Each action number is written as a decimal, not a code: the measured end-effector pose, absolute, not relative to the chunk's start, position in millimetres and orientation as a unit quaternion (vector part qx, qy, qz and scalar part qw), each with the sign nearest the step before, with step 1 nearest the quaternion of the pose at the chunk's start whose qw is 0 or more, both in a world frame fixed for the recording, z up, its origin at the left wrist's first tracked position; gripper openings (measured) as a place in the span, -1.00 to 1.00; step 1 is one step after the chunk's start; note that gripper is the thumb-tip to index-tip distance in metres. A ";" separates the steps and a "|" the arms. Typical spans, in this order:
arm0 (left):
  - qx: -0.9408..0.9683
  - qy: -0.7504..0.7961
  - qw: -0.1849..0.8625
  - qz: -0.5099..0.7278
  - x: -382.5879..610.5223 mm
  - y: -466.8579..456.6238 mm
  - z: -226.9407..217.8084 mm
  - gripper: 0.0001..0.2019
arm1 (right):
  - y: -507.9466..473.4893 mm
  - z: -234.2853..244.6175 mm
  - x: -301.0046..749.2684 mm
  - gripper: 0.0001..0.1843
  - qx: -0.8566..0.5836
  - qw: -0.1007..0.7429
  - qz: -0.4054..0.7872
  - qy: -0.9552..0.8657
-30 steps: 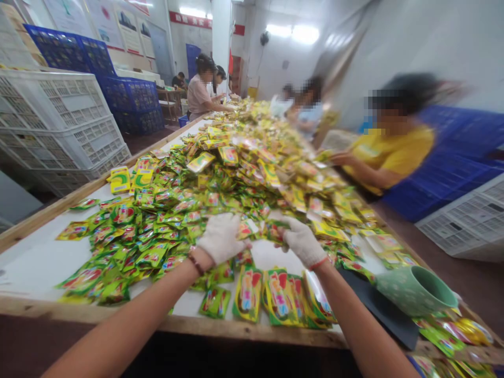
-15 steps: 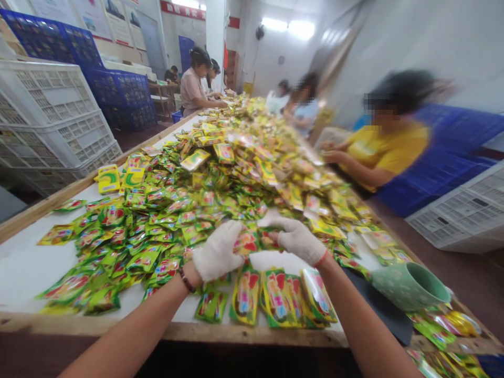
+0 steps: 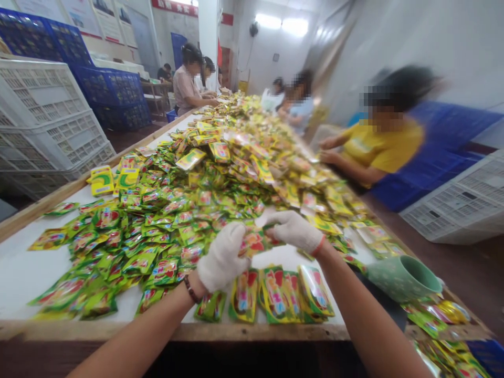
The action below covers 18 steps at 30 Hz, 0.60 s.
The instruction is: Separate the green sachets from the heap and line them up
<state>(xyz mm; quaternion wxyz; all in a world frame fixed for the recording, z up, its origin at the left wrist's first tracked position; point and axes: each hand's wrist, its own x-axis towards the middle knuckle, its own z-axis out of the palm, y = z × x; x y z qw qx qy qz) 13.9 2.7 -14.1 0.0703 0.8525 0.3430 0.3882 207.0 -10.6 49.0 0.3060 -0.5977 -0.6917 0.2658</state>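
My left hand (image 3: 222, 256), in a white knit glove, is closed on the left side of a small red-and-green snack packet (image 3: 254, 242). Opposite it, my right hand (image 3: 297, 231), gloved too, has its fingers pinched at a green packet edge (image 3: 271, 231); blur hides whether this is the same packet. Below the hands, a row of yellow-green packets (image 3: 277, 296) lies along the table's near edge. A heap of green packets (image 3: 157, 231) spreads beyond and to the left of my left hand.
Yellow packets (image 3: 260, 163) run down the long wood-edged table (image 3: 189, 332). At right lies a green dotted cup (image 3: 405, 278). A person in yellow (image 3: 378, 147) works along the right side. White crates (image 3: 51, 115) and blue crates (image 3: 114, 97) are stacked at left.
My left hand has shifted slightly right and down, and my right hand has turned a little. Both stay at the packet. The whole view has swung slightly, moving the surroundings left.
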 end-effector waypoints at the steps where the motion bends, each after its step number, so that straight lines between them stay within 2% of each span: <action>1: 0.851 0.341 0.058 0.395 13.8 3.2 -14.2 -0.55 | -10.5 49.8 205.2 -0.80 -0.600 0.317 0.260 -0.687; 4: 0.845 0.345 0.039 0.406 10.4 6.2 -12.1 -0.53 | -11.8 49.2 197.0 -0.78 -0.605 0.354 0.260 -0.665; 7: 0.841 0.346 0.040 0.414 5.8 9.2 -7.9 -0.55 | -15.4 47.6 192.0 -0.71 -0.595 0.402 0.309 -0.624; 10: 0.841 0.339 0.033 0.420 4.1 10.0 -6.4 -0.52 | -20.0 46.8 191.0 -0.83 -0.603 0.439 0.267 -0.610; 13: 0.844 0.324 0.018 0.428 4.1 9.4 -9.2 -0.51 | -26.0 46.4 187.4 -0.87 -0.621 0.413 0.241 -0.621; 16: 0.848 0.303 -0.008 0.435 3.3 9.7 -12.0 -0.53 | -33.8 46.8 183.5 -0.79 -0.606 0.353 0.348 -0.622; 18: 0.845 0.303 -0.015 0.440 3.3 9.1 -12.1 -0.54 | -39.3 47.4 183.5 -0.66 -0.559 0.341 0.436 -0.618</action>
